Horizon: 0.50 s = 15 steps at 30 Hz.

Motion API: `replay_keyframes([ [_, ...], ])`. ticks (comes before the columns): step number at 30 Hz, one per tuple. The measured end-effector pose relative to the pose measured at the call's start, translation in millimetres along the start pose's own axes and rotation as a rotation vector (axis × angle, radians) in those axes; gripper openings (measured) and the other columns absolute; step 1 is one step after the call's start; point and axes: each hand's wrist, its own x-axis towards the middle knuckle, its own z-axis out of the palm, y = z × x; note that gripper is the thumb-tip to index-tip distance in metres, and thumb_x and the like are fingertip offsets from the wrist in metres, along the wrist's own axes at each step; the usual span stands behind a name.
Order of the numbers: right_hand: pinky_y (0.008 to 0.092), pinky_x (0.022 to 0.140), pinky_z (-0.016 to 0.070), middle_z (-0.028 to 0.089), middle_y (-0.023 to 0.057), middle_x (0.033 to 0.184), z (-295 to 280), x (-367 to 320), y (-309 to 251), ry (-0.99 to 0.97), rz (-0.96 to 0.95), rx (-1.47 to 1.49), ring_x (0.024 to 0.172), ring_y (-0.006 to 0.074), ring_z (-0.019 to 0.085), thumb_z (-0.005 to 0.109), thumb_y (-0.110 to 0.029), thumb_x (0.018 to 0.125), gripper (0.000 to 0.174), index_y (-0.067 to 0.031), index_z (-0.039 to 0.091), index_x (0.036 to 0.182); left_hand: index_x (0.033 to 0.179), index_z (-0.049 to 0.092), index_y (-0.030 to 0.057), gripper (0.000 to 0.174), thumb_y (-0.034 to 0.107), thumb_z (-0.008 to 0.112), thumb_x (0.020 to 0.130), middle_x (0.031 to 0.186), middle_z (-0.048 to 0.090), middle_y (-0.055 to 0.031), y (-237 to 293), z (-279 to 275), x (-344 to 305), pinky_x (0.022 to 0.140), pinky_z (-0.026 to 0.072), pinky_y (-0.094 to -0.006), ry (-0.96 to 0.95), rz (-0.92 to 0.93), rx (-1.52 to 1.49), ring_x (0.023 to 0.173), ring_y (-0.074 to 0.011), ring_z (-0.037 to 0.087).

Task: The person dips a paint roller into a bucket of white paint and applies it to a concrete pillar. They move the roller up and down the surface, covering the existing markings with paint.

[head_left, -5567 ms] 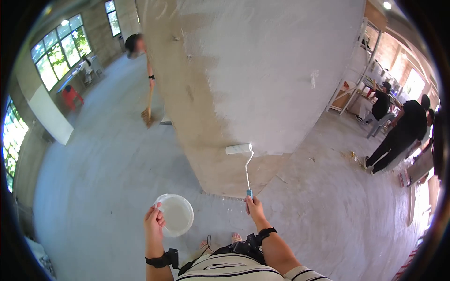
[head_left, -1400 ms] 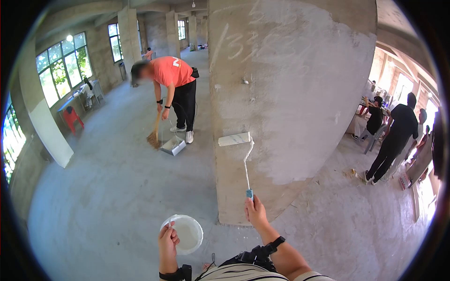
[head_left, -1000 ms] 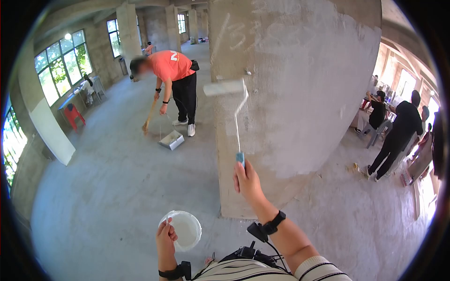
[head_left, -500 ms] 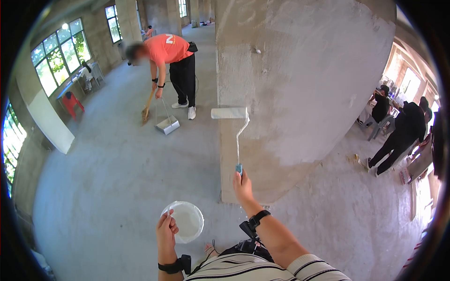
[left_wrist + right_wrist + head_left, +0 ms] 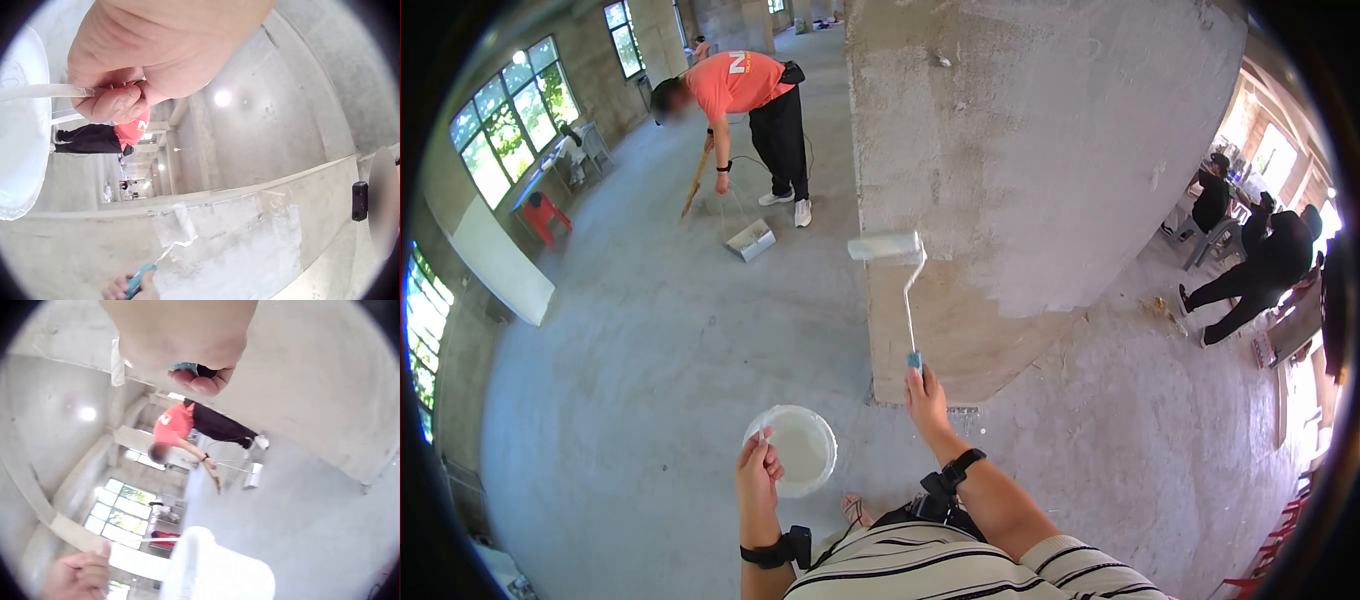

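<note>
My right hand (image 5: 925, 396) grips the blue handle of a paint roller (image 5: 887, 247), whose white sleeve lies against the left edge of a concrete pillar (image 5: 1040, 150) partly coated white. My left hand (image 5: 758, 470) pinches the thin handle of a white paint bucket (image 5: 802, 450) hanging low at my left. In the left wrist view the fingers (image 5: 115, 103) are curled round the bucket's white handle, the bucket (image 5: 22, 131) at the left. The right wrist view shows my right hand (image 5: 187, 362) wrapped round the roller handle and the bucket (image 5: 215, 572) below.
A person in an orange shirt (image 5: 735, 85) sweeps with a broom and dustpan (image 5: 750, 240) on the bare concrete floor at the back left. People in black (image 5: 1260, 265) stand and sit at the right. A red chair (image 5: 540, 215) stands by the windows.
The roller went up the pillar's left edge, then came back down to about mid height. My view has tilted downward. The bucket stays in my left hand.
</note>
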Motion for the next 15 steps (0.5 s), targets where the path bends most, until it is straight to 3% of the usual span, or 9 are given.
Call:
replay_keyframes([
  [3, 0.0242, 0.045, 0.0305, 0.04, -0.0029, 0.061, 12.8, -7.2, -91.7, -0.078, -0.051, 0.071, 0.051, 0.0061, 0.037, 0.045, -0.035, 0.095, 0.033, -0.0035, 0.049, 0.086, 0.109, 0.056, 0.0024, 0.023, 0.011, 0.043, 0.091, 0.063, 0.038, 0.0036, 0.6, -1.6, 1.2, 0.046, 0.025, -0.0197, -0.023, 0.007, -0.01, 0.05, -0.0047, 0.03],
  [8, 0.0236, 0.045, 0.0296, 0.04, -0.0033, 0.061, 20.9, -5.3, -182.7, -0.12, -0.165, 0.135, 0.051, 0.0056, 0.037, 0.044, -0.035, 0.096, 0.034, -0.0029, 0.048, 0.085, 0.109, 0.055, 0.0023, 0.023, 0.01, 0.043, 0.091, 0.063, 0.038, 0.0033, 2.3, 0.7, 0.4, 0.045, 0.0249, -0.0198, -0.051, 0.019, -0.015, 0.05, -0.0048, 0.03],
  [13, 0.0263, 0.048, 0.0346, 0.045, 0.0006, 0.062, 17.5, 3.6, -176.5, -0.05, -0.219, 0.123, 0.054, 0.0091, 0.042, 0.044, -0.036, 0.095, 0.036, -0.0015, 0.048, 0.084, 0.105, 0.057, 0.0033, 0.02, 0.013, 0.044, 0.092, 0.063, 0.037, 0.0039, 4.8, 4.3, -0.7, 0.045, 0.0259, -0.0192, -0.061, 0.024, -0.006, 0.05, -0.0045, 0.029],
  [15, 0.0314, 0.052, 0.0394, 0.05, 0.0071, 0.064, 13.6, 7.4, -147.4, -0.002, -0.199, -0.073, 0.057, 0.0148, 0.046, 0.044, -0.038, 0.095, 0.04, -0.0001, 0.047, 0.084, 0.105, 0.057, 0.0036, 0.02, 0.012, 0.045, 0.091, 0.063, 0.038, 0.0041, 2.1, 3.1, 0.2, 0.045, 0.0257, -0.0194, -0.063, 0.022, -0.009, 0.05, -0.0044, 0.029],
])
